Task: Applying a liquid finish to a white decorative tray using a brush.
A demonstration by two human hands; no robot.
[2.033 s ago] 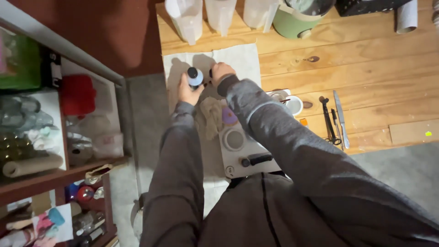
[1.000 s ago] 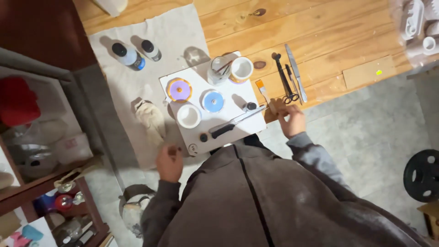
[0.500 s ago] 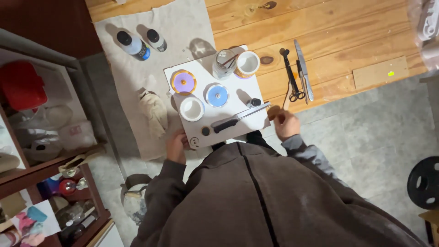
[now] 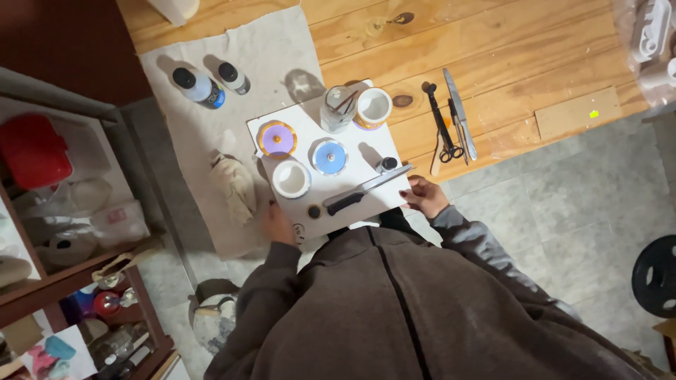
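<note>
Both sleeved arms reached forward; the left hand point(image 4: 277, 224) and right hand point(image 4: 424, 196) curled at the worktop's near edge.

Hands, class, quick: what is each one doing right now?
Left hand: grips the white board's near left edge.
Right hand: fingers curled on the board's right corner.

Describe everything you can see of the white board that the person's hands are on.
The white board is a flat, roughly square panel, seemingly rigid. It lies partly on a pale cloth, partly on the wooden table, turned askew. The left hand and right hand grip its near corners. It carries small round pots, a jar of tools and a black-handled knife.
</note>
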